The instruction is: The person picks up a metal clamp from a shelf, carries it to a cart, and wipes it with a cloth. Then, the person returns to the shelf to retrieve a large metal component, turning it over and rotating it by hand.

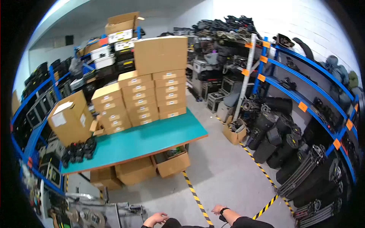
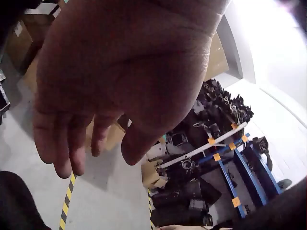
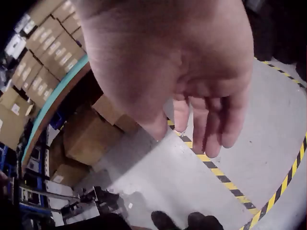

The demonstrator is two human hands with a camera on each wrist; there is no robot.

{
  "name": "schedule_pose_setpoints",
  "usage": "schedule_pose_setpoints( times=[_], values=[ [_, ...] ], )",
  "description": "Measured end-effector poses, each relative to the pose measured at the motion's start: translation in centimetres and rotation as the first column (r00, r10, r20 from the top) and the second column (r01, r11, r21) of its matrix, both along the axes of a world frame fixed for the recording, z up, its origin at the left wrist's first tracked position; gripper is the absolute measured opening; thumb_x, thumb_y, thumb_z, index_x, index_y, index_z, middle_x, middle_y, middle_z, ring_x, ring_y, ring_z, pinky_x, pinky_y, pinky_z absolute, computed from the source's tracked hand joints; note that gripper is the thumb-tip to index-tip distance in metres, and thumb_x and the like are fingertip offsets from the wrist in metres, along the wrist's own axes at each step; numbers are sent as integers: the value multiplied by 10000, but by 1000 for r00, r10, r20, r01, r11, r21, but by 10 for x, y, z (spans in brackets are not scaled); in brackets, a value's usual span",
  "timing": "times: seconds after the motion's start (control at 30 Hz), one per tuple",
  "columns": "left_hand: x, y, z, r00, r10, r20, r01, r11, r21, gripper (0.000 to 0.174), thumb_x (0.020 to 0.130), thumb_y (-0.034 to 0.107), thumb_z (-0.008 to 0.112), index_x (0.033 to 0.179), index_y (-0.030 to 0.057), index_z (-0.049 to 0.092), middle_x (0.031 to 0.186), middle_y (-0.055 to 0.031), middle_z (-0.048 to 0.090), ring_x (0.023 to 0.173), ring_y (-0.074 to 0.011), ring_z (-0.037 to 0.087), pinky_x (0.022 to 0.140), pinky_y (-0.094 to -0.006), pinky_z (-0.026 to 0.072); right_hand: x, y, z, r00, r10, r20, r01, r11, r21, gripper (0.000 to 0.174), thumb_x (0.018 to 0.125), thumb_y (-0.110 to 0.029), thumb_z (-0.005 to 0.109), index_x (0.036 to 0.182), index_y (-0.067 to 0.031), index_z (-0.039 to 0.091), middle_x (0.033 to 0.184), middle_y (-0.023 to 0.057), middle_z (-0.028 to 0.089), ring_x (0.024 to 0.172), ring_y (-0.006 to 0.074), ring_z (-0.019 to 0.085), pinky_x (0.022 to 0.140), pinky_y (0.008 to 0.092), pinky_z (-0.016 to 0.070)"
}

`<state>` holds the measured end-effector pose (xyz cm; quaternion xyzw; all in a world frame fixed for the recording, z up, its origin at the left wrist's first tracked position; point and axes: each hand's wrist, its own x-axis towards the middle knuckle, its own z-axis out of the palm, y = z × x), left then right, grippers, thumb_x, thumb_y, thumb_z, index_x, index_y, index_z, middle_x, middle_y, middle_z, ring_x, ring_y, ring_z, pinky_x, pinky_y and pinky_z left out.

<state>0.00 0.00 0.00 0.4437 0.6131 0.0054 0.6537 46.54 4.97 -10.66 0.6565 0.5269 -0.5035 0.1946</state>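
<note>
My left hand and right hand are loosely open, empty; the open cardboard box ahead looks kinda crushable, so I'd support its base.

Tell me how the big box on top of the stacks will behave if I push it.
The big box will probably stay stiff, since its cardboard sides look flat and unsagging. It could slide or tip, perched high on separate stacks that may shift too. Its contents are hidden, so I can't judge its weight.

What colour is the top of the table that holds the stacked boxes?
The table top is teal green, best seen in the head view.
</note>
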Motion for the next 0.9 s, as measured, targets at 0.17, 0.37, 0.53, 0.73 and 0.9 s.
schedule_pose_setpoints(
  times=[0.17,0.37,0.53,0.73,0.9],
  values=[
    [30,106,-14,976,-175,-127,164,982,-97,558,855,429,691,1261,69,559,1002,-59,699,809,-165,675,659,-320,537,47,20,-17,950,-300,-81,301,954,-11,361,900,-382,608,835,-36,687,715,50,670,590,158,597,544,325,498],
    [51,256,-10,937,-328,-119,328,944,-16,550,867,432,662,1254,52,573,993,-62,697,800,-172,670,666,-319,542,113,62,-31,892,-452,5,447,882,-151,367,918,-365,584,932,-10,673,883,64,725,677,155,663,601,331,531],
    [101,372,19,883,-453,-121,467,875,130,526,840,352,678,1234,13,596,915,-87,703,724,-191,670,598,-337,542,140,98,33,651,-758,33,758,648,-82,343,921,-298,601,1030,26,637,970,102,711,740,188,678,593,337,531],
    [173,461,17,834,-541,-113,552,815,174,505,835,355,672,1206,17,617,895,-90,696,703,-182,665,577,-322,534,157,145,44,465,-875,-133,880,473,-36,343,903,-321,626,984,11,658,946,97,703,732,180,671,586,310,529],
    [252,504,19,711,-695,-108,702,711,47,568,819,400,666,1247,32,602,900,-86,691,707,-176,658,575,-310,530,188,166,55,363,-916,-169,924,377,-60,349,903,-308,647,1053,8,639,967,107,700,739,170,679,603,295,545]
  ],
)
